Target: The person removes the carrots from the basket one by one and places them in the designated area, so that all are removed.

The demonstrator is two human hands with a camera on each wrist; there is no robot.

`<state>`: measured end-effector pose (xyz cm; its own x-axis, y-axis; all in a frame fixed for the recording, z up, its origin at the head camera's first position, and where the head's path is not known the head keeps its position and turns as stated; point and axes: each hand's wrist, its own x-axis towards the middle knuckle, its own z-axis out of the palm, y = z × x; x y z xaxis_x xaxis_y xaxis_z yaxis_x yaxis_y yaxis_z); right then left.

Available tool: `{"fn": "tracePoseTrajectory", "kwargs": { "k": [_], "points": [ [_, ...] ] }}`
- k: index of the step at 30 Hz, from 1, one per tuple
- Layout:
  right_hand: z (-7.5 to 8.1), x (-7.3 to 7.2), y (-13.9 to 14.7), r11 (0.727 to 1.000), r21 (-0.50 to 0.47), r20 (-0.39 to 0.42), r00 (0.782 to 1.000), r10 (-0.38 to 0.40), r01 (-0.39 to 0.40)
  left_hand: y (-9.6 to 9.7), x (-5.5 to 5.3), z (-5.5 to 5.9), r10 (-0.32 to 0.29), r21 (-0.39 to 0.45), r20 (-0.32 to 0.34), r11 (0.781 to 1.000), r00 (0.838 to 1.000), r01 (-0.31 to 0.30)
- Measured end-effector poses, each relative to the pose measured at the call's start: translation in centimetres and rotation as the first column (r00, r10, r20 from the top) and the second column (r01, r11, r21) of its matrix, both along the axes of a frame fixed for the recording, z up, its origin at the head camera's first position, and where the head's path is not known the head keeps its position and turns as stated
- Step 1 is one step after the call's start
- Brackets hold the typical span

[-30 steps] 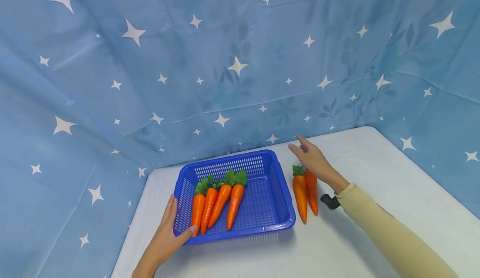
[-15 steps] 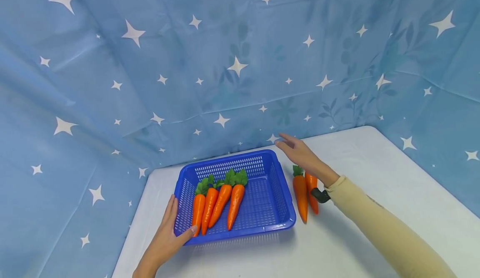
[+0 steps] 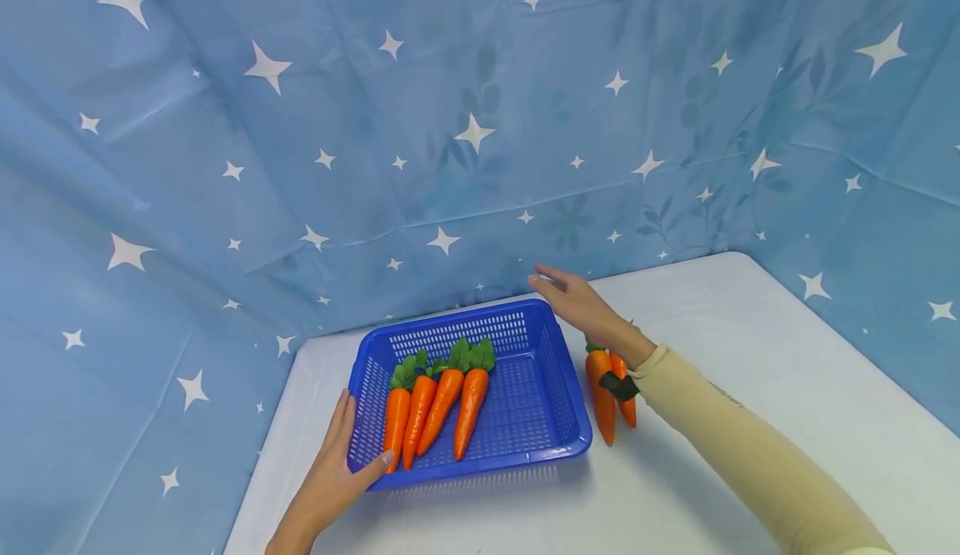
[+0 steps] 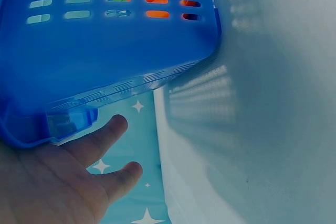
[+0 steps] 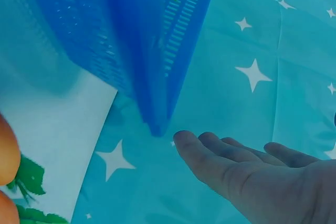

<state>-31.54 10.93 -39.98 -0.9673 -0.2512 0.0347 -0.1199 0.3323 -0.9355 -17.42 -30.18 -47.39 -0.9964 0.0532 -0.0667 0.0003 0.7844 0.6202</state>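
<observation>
A blue plastic basket (image 3: 513, 459) with slotted walls stands on the white table and holds several orange carrots (image 3: 470, 405) with green leafy tops. My left hand (image 3: 333, 463) grips its front left corner, thumb over the rim and fingers along the outer side. In the left wrist view, two fingertips (image 4: 119, 124) extend past the basket. My right hand (image 3: 577, 298) is beside the back right corner, fingers extended and holding nothing. Under that forearm, two more carrots (image 3: 604, 422) lie to the basket's right, partly hidden by the wrist and its dark device (image 3: 619, 386).
The white table (image 3: 712, 313) extends to the right and front of the basket. A blue curtain (image 3: 360, 197) with white stars hangs close behind the table and along both sides.
My right hand has moved left, from above the two loose carrots to the basket's back right corner. The left hand, basket and carrots have stayed in place.
</observation>
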Motion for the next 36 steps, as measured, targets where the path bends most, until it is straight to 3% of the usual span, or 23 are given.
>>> {"fn": "tracePoseTrajectory", "kwargs": {
  "k": [16,36],
  "points": [
    [0.0,-0.3,-3.0,0.996,-0.044,0.001,0.997,0.074,-0.073,-0.1,0.1,0.0,0.0,0.004,0.004,1.0,1.0,0.0],
    [-1.2,0.0,-7.1,0.989,-0.042,0.048,0.988,0.144,-0.142,0.0,0.0,0.0,-0.005,0.017,-0.01,1.0,1.0,0.005]
  ]
}}
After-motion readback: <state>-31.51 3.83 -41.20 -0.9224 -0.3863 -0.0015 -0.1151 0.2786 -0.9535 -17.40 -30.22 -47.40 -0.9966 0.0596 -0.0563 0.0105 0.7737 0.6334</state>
